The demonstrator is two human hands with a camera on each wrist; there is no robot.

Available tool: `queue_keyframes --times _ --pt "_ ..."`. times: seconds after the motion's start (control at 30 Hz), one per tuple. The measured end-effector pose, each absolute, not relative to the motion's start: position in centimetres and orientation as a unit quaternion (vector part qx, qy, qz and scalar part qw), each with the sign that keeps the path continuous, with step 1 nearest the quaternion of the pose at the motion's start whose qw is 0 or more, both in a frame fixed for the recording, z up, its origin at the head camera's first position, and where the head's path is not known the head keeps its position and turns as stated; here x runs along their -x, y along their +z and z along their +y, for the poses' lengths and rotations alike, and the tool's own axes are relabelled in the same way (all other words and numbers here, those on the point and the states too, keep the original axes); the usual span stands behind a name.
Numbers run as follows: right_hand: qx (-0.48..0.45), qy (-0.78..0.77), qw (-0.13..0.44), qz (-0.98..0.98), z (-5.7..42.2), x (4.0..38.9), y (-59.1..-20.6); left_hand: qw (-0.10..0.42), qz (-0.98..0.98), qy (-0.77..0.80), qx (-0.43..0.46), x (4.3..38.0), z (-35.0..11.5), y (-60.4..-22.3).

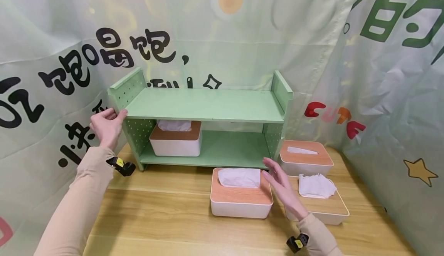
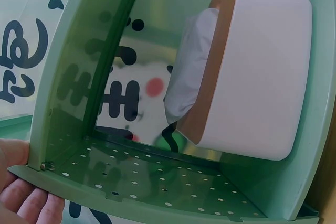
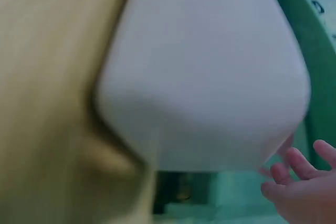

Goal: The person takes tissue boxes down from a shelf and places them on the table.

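My left hand (image 1: 107, 127) grips the left side panel of a green two-tier shelf (image 1: 208, 103), thumb at its front edge and fingers round the outside. On the lower tier, toward the left, stands a white tissue box (image 1: 176, 148) with a brown lid and a tissue poking out. A second tissue box (image 1: 241, 209) with a wood-look lid sits on the table before the shelf. Just right of it is my right hand (image 1: 282, 188), fingers spread and holding nothing. In the right wrist view, the fingers (image 3: 299, 163) are near the corner of a white box (image 3: 205, 77); contact is unclear.
Two more tissue boxes stand on the wooden table (image 1: 156, 209) at the right: one farther back (image 1: 306, 167) beside the shelf, and one nearer (image 1: 327, 218), partly behind my right hand. Printed cloth (image 1: 222, 55) hangs behind and at both sides.
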State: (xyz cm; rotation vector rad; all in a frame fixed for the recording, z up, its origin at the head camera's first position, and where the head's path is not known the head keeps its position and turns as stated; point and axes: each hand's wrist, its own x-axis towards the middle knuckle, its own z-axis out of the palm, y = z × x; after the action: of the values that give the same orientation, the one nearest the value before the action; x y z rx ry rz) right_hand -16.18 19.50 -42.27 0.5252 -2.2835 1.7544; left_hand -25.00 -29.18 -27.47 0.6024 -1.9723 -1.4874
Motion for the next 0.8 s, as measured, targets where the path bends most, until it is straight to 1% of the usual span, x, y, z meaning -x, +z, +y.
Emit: queue_keyframes --times 0.07,0.17,0.37,0.53,0.67,0.8 --pt "-0.213 0.583 0.121 -0.775 19.1 16.6 -41.3 0.294 -0.741 -0.560 -0.226 25.0 -29.2 -27.4" --pt "-0.246 0.558 0.104 -0.786 18.1 17.3 -39.4 0.292 -0.742 -0.560 -0.227 25.0 -29.2 -27.4" --pt "-0.255 0.557 -0.008 -0.790 14.7 19.5 -35.7 0.286 -0.745 -0.558 -0.230 25.0 -29.1 -27.4" --pt "-0.228 0.570 -0.084 -0.785 11.7 22.2 -34.2 0.280 -0.750 -0.553 -0.230 24.9 -29.0 -27.4" --pt "-0.193 0.577 -0.131 -0.783 9.3 24.5 -33.9 0.284 -0.753 -0.550 -0.225 24.9 -29.0 -27.4" --pt "-0.170 0.582 -0.157 -0.779 6.8 26.8 -34.3 0.285 -0.753 -0.549 -0.222 24.9 -29.1 -27.3"
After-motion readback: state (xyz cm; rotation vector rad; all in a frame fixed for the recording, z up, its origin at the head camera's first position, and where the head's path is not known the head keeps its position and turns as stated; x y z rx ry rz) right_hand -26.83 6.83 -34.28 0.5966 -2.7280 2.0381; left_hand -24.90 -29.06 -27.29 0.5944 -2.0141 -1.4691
